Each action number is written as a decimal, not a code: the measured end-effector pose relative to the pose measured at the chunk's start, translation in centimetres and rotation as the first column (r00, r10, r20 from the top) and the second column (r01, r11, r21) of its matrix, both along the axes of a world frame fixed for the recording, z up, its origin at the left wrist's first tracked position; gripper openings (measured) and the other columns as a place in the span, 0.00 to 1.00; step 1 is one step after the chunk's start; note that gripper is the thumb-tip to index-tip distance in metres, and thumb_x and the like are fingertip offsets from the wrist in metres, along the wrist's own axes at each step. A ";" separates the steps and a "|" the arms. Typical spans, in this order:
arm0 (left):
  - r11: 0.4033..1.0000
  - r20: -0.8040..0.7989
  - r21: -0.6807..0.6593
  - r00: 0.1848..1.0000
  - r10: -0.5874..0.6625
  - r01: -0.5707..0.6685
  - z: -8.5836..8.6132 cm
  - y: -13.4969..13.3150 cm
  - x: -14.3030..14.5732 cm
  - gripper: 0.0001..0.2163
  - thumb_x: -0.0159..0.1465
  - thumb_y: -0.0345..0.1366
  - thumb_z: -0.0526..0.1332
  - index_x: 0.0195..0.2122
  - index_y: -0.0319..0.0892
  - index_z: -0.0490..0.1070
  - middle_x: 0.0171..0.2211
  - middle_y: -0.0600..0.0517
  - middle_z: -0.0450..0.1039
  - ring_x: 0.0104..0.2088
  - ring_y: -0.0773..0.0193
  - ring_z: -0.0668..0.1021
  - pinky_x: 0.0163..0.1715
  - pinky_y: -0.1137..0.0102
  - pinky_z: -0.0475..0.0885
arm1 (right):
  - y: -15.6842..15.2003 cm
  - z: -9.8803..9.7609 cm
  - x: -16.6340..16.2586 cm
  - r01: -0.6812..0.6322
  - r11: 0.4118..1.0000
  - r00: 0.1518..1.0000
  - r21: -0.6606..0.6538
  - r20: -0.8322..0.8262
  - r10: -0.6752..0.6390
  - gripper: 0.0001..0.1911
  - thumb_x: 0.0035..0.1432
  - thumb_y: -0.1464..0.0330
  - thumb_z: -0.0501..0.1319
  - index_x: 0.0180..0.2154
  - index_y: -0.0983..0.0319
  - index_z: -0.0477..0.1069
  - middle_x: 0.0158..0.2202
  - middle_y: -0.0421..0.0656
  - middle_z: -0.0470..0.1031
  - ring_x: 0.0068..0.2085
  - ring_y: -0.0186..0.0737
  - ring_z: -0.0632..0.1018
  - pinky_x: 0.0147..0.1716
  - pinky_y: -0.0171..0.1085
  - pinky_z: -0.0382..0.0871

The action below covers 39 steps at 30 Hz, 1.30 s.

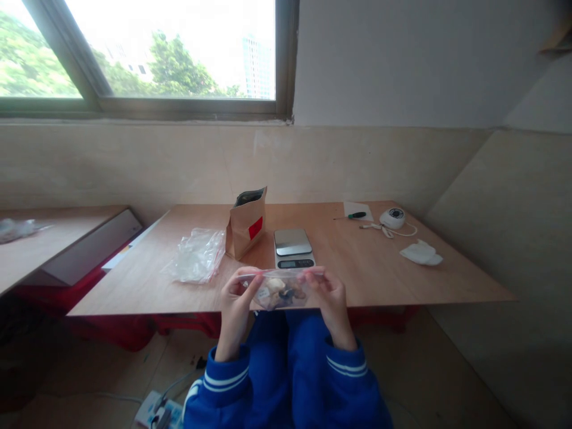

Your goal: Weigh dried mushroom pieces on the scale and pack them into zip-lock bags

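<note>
Both my hands hold a small clear plastic bag [281,290] with light and dark pieces inside, level in front of me at the near edge of the wooden table [357,268]. My left hand [236,298] pinches the bag's left end, fingers closed on it. My right hand [329,298] pinches the right end along the top strip. Just beyond the bag stands a small digital scale [292,247] with a bare metal plate. An open brown paper pouch [246,223] with a red label stands upright left of the scale.
A pile of clear plastic bags [196,256] lies left of the pouch. At the far right are a green-handled screwdriver [355,215], a paper sheet [357,208], a round white device with cord [392,218] and a white cloth [420,253]. A power strip [156,411] lies on the floor.
</note>
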<state>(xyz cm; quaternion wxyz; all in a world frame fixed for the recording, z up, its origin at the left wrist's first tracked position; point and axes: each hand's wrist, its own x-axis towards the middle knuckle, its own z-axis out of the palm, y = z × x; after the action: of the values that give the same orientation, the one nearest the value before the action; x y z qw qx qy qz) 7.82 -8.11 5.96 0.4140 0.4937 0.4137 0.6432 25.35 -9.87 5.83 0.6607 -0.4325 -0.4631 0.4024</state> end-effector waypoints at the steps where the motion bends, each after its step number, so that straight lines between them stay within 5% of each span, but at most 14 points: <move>1: 1.000 -0.003 -0.001 1.000 0.003 -0.003 0.0 0.0 -0.1 0.08 0.55 0.40 0.66 0.30 0.41 0.75 0.30 0.51 0.74 0.32 0.63 0.75 0.31 0.72 0.71 | 0.0 0.0 0.0 0.006 1.000 1.000 -0.009 0.003 -0.006 0.11 0.53 0.59 0.65 0.31 0.60 0.75 0.28 0.42 0.80 0.33 0.42 0.80 0.37 0.40 0.74; 15: 0.997 -0.094 -0.065 0.994 -0.050 0.044 1.3 -0.7 -0.1 0.08 0.54 0.39 0.67 0.29 0.40 0.76 0.28 0.51 0.77 0.30 0.62 0.78 0.30 0.71 0.72 | 0.0 -0.3 0.4 0.164 0.986 0.982 -0.015 0.099 -0.161 0.11 0.53 0.59 0.65 0.32 0.61 0.75 0.32 0.43 0.79 0.37 0.43 0.79 0.38 0.39 0.73; 20: 0.997 -0.028 -0.058 0.998 -0.049 0.047 0.9 -0.8 0.3 0.07 0.54 0.38 0.67 0.28 0.40 0.75 0.26 0.53 0.76 0.27 0.64 0.77 0.27 0.73 0.71 | 0.2 -0.6 0.8 0.010 1.000 1.000 0.006 0.023 -0.010 0.13 0.53 0.57 0.64 0.31 0.61 0.74 0.31 0.43 0.78 0.36 0.41 0.78 0.36 0.38 0.73; 25: 0.997 0.056 -0.045 0.997 -0.058 0.061 0.4 -0.6 0.9 0.07 0.55 0.39 0.66 0.29 0.40 0.74 0.27 0.53 0.75 0.28 0.65 0.76 0.27 0.73 0.70 | 0.1 -0.7 0.6 -0.202 0.979 0.979 0.028 -0.028 0.203 0.15 0.54 0.59 0.64 0.41 0.59 0.73 0.38 0.43 0.77 0.39 0.42 0.78 0.37 0.38 0.73; 35: 0.959 -0.032 -0.050 0.959 -0.282 0.280 0.4 -0.4 0.8 0.08 0.57 0.38 0.65 0.35 0.40 0.76 0.36 0.49 0.76 0.39 0.60 0.77 0.38 0.71 0.71 | 0.2 -0.1 0.5 -0.052 0.992 0.997 0.113 0.059 0.046 0.06 0.56 0.65 0.63 0.29 0.60 0.75 0.30 0.40 0.76 0.35 0.38 0.76 0.37 0.35 0.71; 39: 0.966 -0.103 -0.035 0.961 -0.258 0.256 1.0 -0.5 1.0 0.06 0.58 0.37 0.64 0.32 0.40 0.78 0.34 0.49 0.76 0.38 0.61 0.77 0.37 0.72 0.71 | 0.1 0.0 0.6 -0.025 0.991 0.996 0.129 0.083 0.014 0.06 0.55 0.65 0.64 0.28 0.60 0.75 0.29 0.40 0.75 0.34 0.37 0.76 0.37 0.35 0.70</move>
<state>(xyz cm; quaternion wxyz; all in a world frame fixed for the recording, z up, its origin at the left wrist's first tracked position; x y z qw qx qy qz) 8.82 -8.58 6.93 0.4766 0.5725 0.3743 0.5522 25.90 -9.79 5.78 0.6641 -0.4000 -0.5193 0.3597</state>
